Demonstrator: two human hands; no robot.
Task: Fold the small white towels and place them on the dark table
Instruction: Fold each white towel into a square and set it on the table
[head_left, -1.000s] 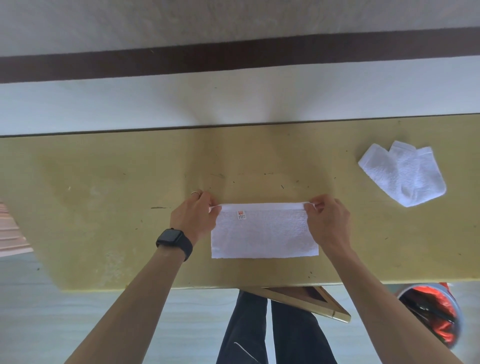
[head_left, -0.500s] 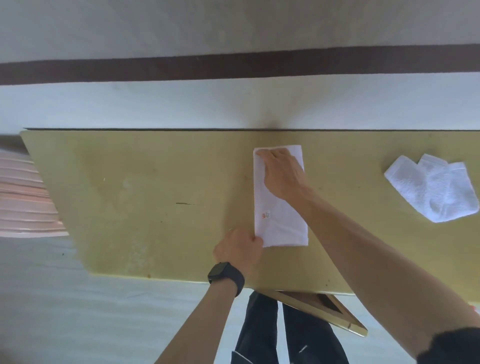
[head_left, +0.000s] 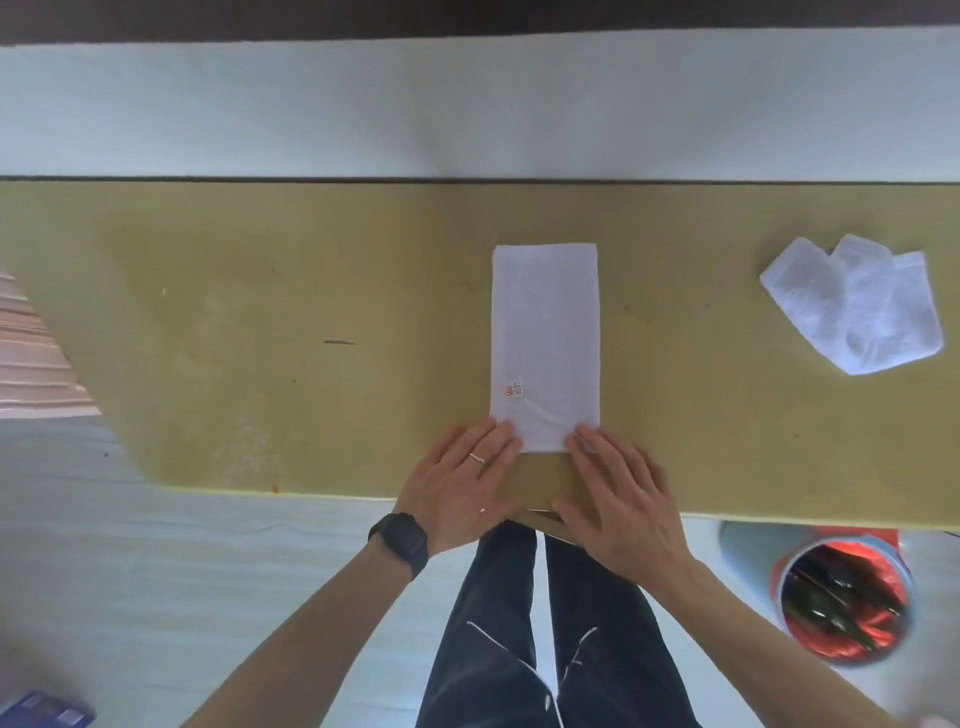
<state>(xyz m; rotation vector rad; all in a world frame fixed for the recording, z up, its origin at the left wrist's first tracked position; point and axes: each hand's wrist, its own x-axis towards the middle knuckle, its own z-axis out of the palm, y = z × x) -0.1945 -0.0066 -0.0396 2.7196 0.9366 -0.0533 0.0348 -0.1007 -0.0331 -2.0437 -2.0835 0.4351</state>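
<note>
Spanning the frame from left to right, an olive-yellow flat table top (head_left: 260, 312) carries two cloths. Dark trousers (head_left: 519, 649), bottom centre, below the table's near edge. Long white terry towel (head_left: 545, 338), folded into a narrow strip, lying flat at centre frame, lengthwise away from the person. Crumpled white terry towel (head_left: 852, 312), upper right, well apart from the strip. Round bucket with a red liner (head_left: 847, 597), lower right, off the table. Left hand (head_left: 462, 488) and right hand (head_left: 618, 499), both flat with fingers straight, fingertips touching the strip's near-left and near-right corners. Black wrist watch (head_left: 400, 540) on the left wrist. Small orange-printed label (head_left: 513, 389) near the strip's left edge. Thin ring (head_left: 477, 458) on a left finger.
</note>
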